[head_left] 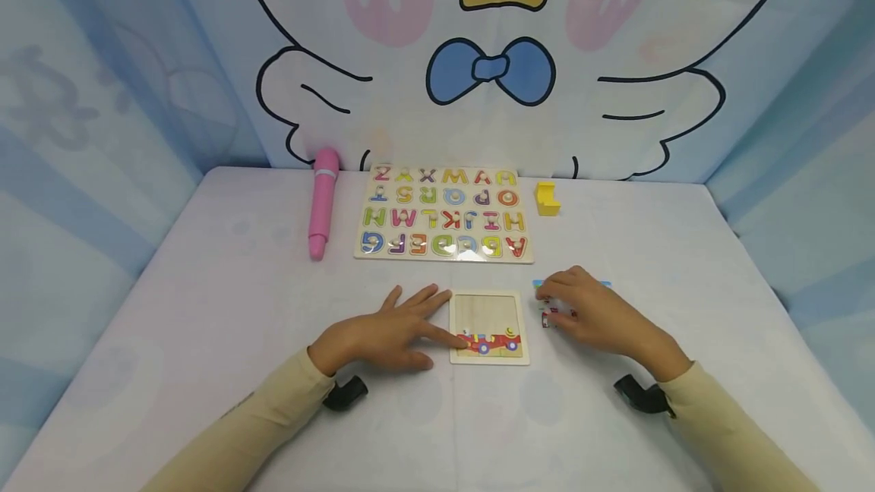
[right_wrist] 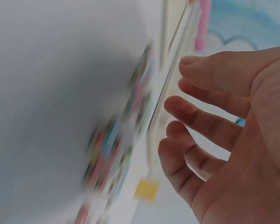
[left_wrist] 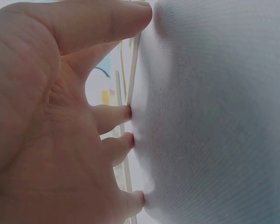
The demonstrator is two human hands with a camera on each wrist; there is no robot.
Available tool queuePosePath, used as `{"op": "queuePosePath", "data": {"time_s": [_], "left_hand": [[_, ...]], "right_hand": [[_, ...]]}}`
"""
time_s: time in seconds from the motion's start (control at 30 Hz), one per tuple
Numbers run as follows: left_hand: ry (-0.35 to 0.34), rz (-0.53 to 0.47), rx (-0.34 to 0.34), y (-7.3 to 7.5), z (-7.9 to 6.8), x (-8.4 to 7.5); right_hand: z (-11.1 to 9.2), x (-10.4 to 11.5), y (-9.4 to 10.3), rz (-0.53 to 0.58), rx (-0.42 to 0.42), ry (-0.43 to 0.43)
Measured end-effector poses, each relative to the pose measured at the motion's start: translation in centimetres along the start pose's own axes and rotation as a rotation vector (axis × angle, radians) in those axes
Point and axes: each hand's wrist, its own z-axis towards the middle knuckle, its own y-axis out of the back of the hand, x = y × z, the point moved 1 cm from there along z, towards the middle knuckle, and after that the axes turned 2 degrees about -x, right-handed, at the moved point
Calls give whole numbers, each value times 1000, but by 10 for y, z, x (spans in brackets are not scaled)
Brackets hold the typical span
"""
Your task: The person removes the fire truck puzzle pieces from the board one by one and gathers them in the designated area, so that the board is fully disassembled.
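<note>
A small square wooden jigsaw tray [head_left: 487, 311] lies before me, bare wood above and a strip of red vehicle picture [head_left: 488, 343] along its bottom. My left hand [head_left: 390, 336] spreads its fingers at the tray's left side, the index fingertip on the picture's left end. In the left wrist view, fingertips [left_wrist: 126, 112] rest down at the tray's edge and the cloth. Right of the tray, my right hand [head_left: 601, 317] hovers over loose, colourful jigsaw pieces [right_wrist: 105, 149], partly hidden beneath it. Its fingers are loosely bent, with nothing between them and the thumb.
Behind the tray lies a wooden alphabet board [head_left: 431, 231] with coloured letters. A pink stick-shaped toy [head_left: 322, 207] is left of it, a small yellow block [head_left: 547, 200] right of it. A printed curtain [head_left: 492, 135] closes the table's back edge.
</note>
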Motion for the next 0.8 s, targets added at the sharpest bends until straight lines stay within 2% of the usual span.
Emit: {"op": "queuePosePath", "data": {"time_s": [0.2,0.33,0.5,0.8], "left_hand": [[-11,15,3,0,0,1],[-29,8,4,0,0,2],[-41,12,4,1,0,1],[-21,3,12,2,-1,1]], "right_hand": [[27,51,-22,-5,44,202],[36,71,-34,-50,67,278],[38,79,-41,-77,60,270],[41,84,-44,34,112,177]]}}
